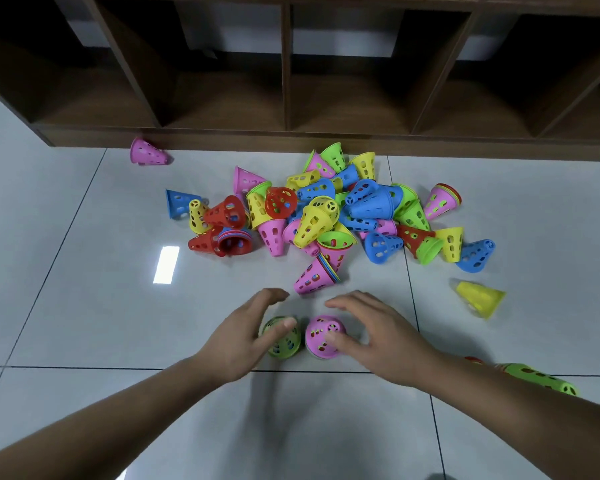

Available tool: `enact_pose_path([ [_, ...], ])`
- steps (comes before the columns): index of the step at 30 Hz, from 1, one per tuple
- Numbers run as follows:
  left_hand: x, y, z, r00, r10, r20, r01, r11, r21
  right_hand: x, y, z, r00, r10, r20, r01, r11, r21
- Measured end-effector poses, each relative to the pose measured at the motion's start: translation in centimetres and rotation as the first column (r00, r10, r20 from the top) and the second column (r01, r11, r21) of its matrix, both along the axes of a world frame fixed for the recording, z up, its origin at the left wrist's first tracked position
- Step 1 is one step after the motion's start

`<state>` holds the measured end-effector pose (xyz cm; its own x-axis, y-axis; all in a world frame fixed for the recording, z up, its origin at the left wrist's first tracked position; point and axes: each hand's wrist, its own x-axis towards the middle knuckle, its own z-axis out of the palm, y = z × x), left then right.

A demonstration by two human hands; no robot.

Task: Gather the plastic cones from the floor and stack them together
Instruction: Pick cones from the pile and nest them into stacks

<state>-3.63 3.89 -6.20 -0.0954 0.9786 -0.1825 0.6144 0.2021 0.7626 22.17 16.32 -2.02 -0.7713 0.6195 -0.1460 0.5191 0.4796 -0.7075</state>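
While upright, green cone [286,345] at left hand [246,337], pink cone [317,333] at right hand [381,334].

Floor [84,306]: pale grey glossy tiles, dark grout lines. The wooden shelf unit [291,133] stands along the far edge. The mixed-colour pile of cones [329,216] lies mid-floor, near the shelf base.

Outliers:
- stray pink cone [148,152], on its side against the shelf base
- yellow cone [480,299], on its side to the right
- green cone [284,341] and upright pink cone [323,337], standing just beside each other, nearest the camera
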Motion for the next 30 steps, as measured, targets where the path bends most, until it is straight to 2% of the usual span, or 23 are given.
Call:
enact_pose_path([
  [3, -1.3, 2.2, 0.3, 0.997, 0.069, -0.027, -0.067, 0.995, 0.074, -0.5, 2.1, 0.2, 1.0, -0.011, -0.028, 0.013, 0.996, 0.084],
  [7, -2.5, 6.4, 0.8, 0.989, 0.112, -0.097, -0.098, 0.986, 0.138, -1.9, 6.0, -0.7, 0.998, -0.022, 0.058, 0.001, 0.944, 0.329],
  [10, -2.9, 9.4, 1.0, 0.983, 0.163, -0.088, -0.15, 0.979, 0.14, -3.1, 8.5, -1.3, 0.994, -0.02, 0.109, -0.032, 0.89, 0.455],
  [18, -1.9, 14.8, 1.1, 0.975, 0.166, -0.147, -0.165, 0.986, 0.017, -4.9, 11.1, -2.1, 0.977, -0.013, 0.211, -0.104, 0.841, 0.531],
  [23, -1.8, 16.4, 0.5, 0.964, 0.183, -0.195, -0.195, 0.98, -0.04, -4.3, 11.0, -2.8, 0.968, -0.073, 0.239, -0.08, 0.815, 0.573],
  [26, -2.1, 16.5, 0.5, 0.972, 0.201, -0.122, -0.205, 0.979, -0.021, -3.4, 10.7, -3.2, 0.971, -0.137, 0.198, 0.01, 0.846, 0.533],
  [28, -2.1, 16.2, 0.8, 0.969, 0.229, -0.092, -0.229, 0.973, 0.003, -3.0, 10.5, -3.6, 0.96, -0.208, 0.19, 0.124, 0.917, 0.38],
  [30, -1.7, 15.9, 1.0, 0.967, 0.222, -0.124, -0.22, 0.975, 0.028, -2.8, 10.4, -3.8, 0.941, -0.284, 0.182, 0.257, 0.953, 0.159],
])
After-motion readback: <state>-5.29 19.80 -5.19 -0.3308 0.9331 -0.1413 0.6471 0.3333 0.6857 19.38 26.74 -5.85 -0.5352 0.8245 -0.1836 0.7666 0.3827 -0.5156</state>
